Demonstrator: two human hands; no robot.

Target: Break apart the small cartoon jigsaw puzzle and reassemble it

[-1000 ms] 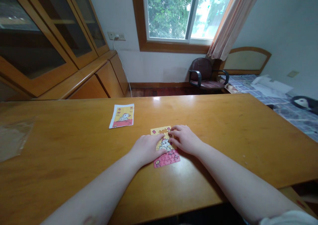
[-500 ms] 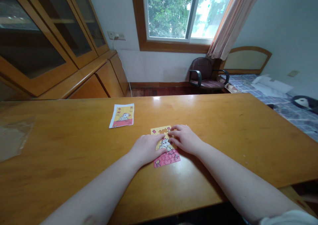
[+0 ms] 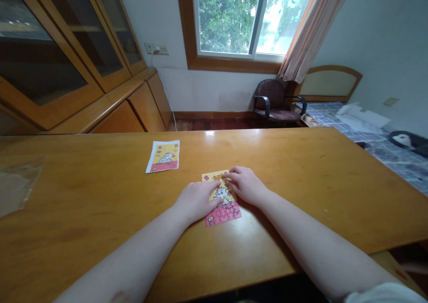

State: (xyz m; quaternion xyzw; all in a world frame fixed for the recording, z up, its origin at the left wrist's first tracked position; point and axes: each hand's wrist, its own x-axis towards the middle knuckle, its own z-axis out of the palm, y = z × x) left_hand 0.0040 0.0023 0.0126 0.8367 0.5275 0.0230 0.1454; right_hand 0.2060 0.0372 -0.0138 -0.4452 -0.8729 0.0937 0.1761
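Observation:
A jigsaw puzzle (image 3: pixel 223 213) with a white cartoon animal on yellow and pink lies flat on the table, with a gap near its top edge. My left hand (image 3: pixel 198 201) rests over its left side, thumb and fingers apart, steadying nothing that I can see beyond the puzzle itself. At the upper right side, my right hand (image 3: pixel 246 185) touches the puzzle with its fingers stretched toward the gap. Whether a loose piece lies under those fingertips cannot be made out. Farther back on the left is a picture card (image 3: pixel 163 156) with a similar design.
The wooden table (image 3: pixel 294 169) fills the foreground. A clear plastic bag (image 3: pixel 20 182) lies at its left end. Beyond the table stand a glass-door cabinet (image 3: pixel 100 89), an office chair (image 3: pixel 272 100) and a bed (image 3: pixel 374 147).
My right hand's fingers have shifted slightly left and up over the puzzle, toward the gap near its top. My left hand stays in place on the puzzle.

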